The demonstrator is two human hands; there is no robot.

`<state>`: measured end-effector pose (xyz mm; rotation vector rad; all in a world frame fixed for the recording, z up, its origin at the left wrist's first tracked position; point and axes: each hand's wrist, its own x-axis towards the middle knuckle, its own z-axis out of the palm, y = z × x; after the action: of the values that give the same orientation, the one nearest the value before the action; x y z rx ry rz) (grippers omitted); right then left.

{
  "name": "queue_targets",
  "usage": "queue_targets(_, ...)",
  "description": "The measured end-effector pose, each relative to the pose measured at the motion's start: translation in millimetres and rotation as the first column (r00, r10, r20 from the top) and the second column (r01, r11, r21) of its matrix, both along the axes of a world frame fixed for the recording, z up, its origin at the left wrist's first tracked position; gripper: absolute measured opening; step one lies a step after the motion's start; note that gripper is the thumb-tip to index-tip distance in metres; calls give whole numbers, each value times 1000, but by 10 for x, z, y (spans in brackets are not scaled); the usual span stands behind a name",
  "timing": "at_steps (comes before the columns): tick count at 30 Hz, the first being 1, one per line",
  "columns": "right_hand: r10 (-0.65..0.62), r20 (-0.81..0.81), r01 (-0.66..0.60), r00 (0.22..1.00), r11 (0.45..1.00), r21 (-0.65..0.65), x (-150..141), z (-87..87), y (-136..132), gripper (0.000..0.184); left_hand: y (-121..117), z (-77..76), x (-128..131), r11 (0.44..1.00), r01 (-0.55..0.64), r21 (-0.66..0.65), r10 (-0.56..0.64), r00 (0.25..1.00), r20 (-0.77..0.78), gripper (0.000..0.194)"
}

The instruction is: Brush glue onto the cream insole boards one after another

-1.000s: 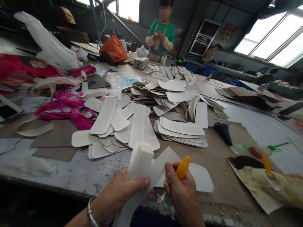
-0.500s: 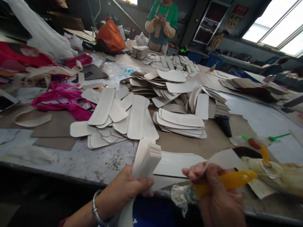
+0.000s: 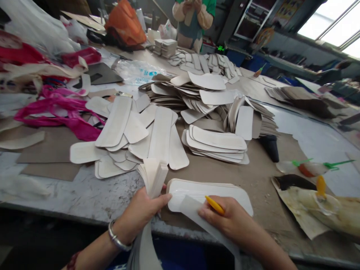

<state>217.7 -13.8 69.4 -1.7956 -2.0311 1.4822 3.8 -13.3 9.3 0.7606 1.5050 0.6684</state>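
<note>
My left hand (image 3: 146, 210), a silver bangle at its wrist, is closed around a bundle of thin white strips (image 3: 153, 176) that fan out at the top and hang below the table edge. My right hand (image 3: 229, 217) is closed on a yellow-handled brush (image 3: 215, 205), of which only the handle end shows; its bristles are hidden. The same hand grips one pale strip (image 3: 194, 212), slanting down toward me. That strip lies over part of a flat stack of white rounded pieces (image 3: 236, 195) at the table's front.
Loose white pieces (image 3: 112, 127) and taller stacks (image 3: 216, 144) spread beyond my hands. A pink bag (image 3: 62, 116) lies left, an orange bag (image 3: 125, 24) farther back. Glue-stained containers (image 3: 320, 202) and a squeeze bottle (image 3: 312, 167) sit right. Across the table stands a person (image 3: 192, 22) in green.
My right hand has turned over and moved left and up, bringing the strip over the front stack; the brush's bristles no longer show. My left hand has shifted left with its bundle.
</note>
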Motion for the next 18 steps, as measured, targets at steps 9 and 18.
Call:
queue_targets(9,168,171,-166,971,986,-23,-258,-252,461,25,72,7,-18,999,32,-21,-32,999,-23,46)
queue_targets(18,229,382,-279,895,957,77,-341,-182,432,20,127,133,22,998,7,-63,-7,1000,-2,45)
